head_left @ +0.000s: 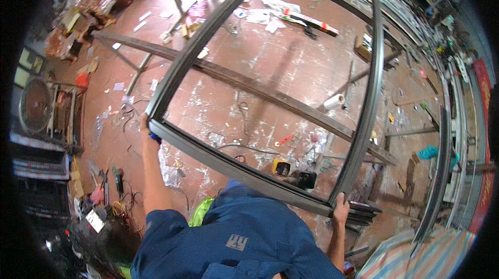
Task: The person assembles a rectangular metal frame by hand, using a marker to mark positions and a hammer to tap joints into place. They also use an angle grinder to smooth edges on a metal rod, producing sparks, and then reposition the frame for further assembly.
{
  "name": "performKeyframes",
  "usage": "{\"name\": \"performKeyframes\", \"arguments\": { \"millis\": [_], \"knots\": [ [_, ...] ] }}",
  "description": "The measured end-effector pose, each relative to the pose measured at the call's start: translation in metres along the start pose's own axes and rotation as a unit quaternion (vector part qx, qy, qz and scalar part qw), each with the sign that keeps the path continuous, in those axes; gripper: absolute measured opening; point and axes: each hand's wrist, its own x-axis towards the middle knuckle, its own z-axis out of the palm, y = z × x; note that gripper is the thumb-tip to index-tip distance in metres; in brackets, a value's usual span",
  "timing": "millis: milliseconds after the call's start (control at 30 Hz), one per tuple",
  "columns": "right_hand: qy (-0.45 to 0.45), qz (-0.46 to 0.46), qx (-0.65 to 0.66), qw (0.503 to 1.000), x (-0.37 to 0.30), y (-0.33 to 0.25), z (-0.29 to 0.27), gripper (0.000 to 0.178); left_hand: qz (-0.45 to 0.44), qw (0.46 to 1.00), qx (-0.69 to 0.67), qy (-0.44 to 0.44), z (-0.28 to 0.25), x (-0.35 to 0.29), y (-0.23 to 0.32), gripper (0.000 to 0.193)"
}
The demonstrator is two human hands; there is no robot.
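A large grey aluminium window frame (223, 160) with ribbed dark channels spans the space before me, its long sides running away from my body. My left hand (148, 122) grips its near left corner; most of the fingers are behind the metal. Something blue shows at that wrist. At the near right corner, my right hand (340, 209) is closed around the frame, thumb up along the profile. Below the frame runs a long brown steel support beam (249, 87), crossing from far left to near right. Whether the frame touches it is hard to tell.
Scraps, cables and plastic litter the red floor (208, 102). A white roll (333, 102) and a yellow box-like item (281, 167) lie under the frame. At left stands a round fan (36, 105); at right, a striped sheet (421, 258) and long metal profiles (442, 175).
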Motion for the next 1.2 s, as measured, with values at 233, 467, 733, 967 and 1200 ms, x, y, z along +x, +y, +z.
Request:
{"name": "performKeyframes", "arguments": {
  "millis": [233,467,733,967,1200],
  "knots": [
    [0.015,-0.040,-0.055,0.998,0.000,0.003,-0.006,0.058,-0.016,1.000,0.004,0.017,0.004,-0.007,0.004,0.046],
    [0.019,-0.036,-0.084,0.996,-0.010,-0.020,-0.001,0.060,-0.022,0.999,0.007,0.033,0.002,-0.006,0.005,0.045],
    [0.037,-0.070,-0.072,0.994,-0.012,-0.026,0.006,0.061,-0.010,1.000,0.007,-0.005,0.002,-0.007,0.003,0.047],
    [0.017,-0.026,-0.065,0.997,-0.010,-0.026,-0.003,0.055,-0.001,0.999,0.027,0.040,0.005,-0.008,0.001,0.050],
    [0.016,-0.071,-0.015,0.997,-0.003,-0.010,0.000,0.050,0.010,0.999,0.028,-0.021,-0.005,-0.006,0.001,0.047]
  ]
}}
